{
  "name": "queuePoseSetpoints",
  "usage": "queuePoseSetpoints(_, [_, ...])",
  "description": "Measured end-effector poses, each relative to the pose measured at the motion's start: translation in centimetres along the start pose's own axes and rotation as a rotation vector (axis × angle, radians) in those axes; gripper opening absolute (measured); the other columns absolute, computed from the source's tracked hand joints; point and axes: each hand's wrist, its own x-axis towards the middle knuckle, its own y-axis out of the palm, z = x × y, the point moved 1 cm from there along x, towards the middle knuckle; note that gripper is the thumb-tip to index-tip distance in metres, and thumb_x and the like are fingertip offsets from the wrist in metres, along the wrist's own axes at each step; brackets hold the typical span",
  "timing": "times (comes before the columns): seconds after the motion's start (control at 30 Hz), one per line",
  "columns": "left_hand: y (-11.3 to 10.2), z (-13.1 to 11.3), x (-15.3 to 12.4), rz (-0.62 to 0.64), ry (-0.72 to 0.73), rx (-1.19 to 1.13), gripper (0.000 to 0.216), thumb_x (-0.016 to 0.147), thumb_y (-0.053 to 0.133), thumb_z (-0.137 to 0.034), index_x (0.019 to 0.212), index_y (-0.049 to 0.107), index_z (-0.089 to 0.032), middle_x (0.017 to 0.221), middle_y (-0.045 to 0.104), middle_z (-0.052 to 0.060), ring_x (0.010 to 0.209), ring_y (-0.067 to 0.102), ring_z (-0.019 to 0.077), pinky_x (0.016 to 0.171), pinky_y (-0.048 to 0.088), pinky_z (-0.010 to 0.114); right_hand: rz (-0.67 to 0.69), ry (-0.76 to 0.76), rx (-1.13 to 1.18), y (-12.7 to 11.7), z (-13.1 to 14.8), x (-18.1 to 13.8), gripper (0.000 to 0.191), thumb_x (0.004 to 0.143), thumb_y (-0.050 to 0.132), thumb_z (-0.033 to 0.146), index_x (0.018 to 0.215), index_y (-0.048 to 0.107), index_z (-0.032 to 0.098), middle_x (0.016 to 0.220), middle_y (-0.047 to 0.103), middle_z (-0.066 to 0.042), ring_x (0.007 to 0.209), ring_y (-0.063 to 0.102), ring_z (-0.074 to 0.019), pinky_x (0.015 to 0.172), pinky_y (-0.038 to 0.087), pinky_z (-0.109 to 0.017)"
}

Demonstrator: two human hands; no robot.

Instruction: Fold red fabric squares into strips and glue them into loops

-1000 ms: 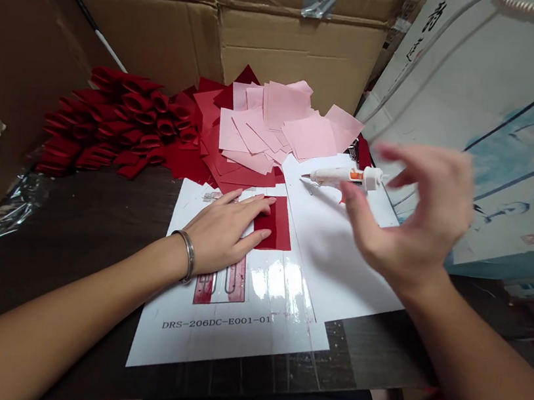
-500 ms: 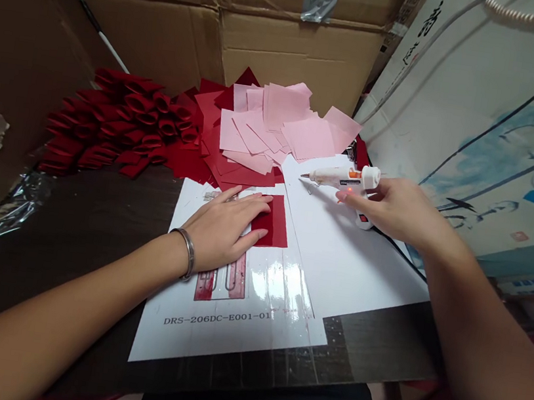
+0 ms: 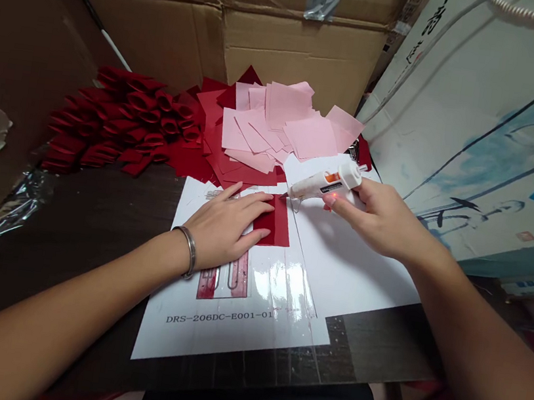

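My left hand (image 3: 226,227) lies flat with fingers spread, pressing on a dark red square (image 3: 280,225) of paper or cloth. Under palm and square is a white printed sheet (image 3: 231,344) with a glossy film over it and the text "DRS-206DC-E001-01". A red printed picture (image 3: 240,282) shows below the palm. In my right hand (image 3: 379,216) is a white glue gun (image 3: 322,182), its fingers wrapped round the handle. The nozzle tip is at the square's upper right edge; whether it touches I cannot tell.
Rolled red pieces (image 3: 129,118) are heaped at the back left. Beside them lie loose red squares (image 3: 212,116) and pink squares (image 3: 273,121). A plain white sheet (image 3: 361,273) is on the right. Cardboard (image 3: 298,52) stands behind, and a painted panel (image 3: 479,137) rises at the right.
My right hand has brought the glue gun left and down, and its nozzle now points at the red square's edge. The left hand stays in place on the square.
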Motion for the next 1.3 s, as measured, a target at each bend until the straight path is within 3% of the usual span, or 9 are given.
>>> queuePoseSetpoints(0.23, [0.0, 0.14, 0.09, 0.016, -0.007, 0.004, 0.044, 0.098, 0.041, -0.039, 0.13, 0.055, -0.013, 0.143, 0.053, 0.01, 0.13, 0.052, 0.0246, 0.121, 0.021, 0.05, 0.008, -0.017, -0.068, -0.07, -0.06, 0.08, 0.03, 0.092, 0.05, 0.048, 0.084, 0.06, 0.022, 0.063, 0.052, 0.0, 0.057, 0.045, -0.0159, 0.055, 0.033, -0.031])
queuePoseSetpoints(0.73, [-0.12, 0.13, -0.01, 0.026, -0.016, 0.003, 0.044, 0.098, 0.041, -0.039, 0.131, 0.054, -0.013, 0.143, 0.053, 0.009, 0.13, 0.052, 0.0241, 0.121, 0.021, 0.051, 0.068, 0.015, -0.062, 0.25, 0.04, 0.03, 0.031, 0.094, 0.045, 0.049, 0.101, 0.059, 0.023, 0.078, 0.063, -0.003, 0.068, 0.053, -0.0193, 0.062, 0.039, -0.034])
queuePoseSetpoints(0.87, [-0.1, 0.13, -0.05, 0.023, -0.017, 0.003, 0.044, 0.098, 0.041, -0.039, 0.131, 0.054, -0.014, 0.144, 0.053, 0.009, 0.131, 0.051, 0.0239, 0.121, 0.02, 0.051, 0.067, 0.04, -0.081, 0.24, 0.11, 0.02, 0.032, 0.094, 0.044, 0.051, 0.093, 0.057, 0.022, 0.077, 0.062, -0.004, 0.067, 0.053, -0.0196, 0.06, 0.038, -0.034])
queuePoseSetpoints(1.3, [-0.14, 0.1, 0.04, 0.03, -0.026, -0.002, 0.043, 0.098, 0.041, -0.039, 0.13, 0.054, -0.015, 0.143, 0.053, 0.009, 0.13, 0.052, 0.0238, 0.121, 0.02, 0.052, 0.087, 0.017, -0.059, -0.02, -0.01, -0.13, 0.032, 0.093, 0.046, 0.052, 0.094, 0.06, 0.022, 0.077, 0.063, -0.003, 0.069, 0.055, -0.0197, 0.062, 0.04, -0.034])
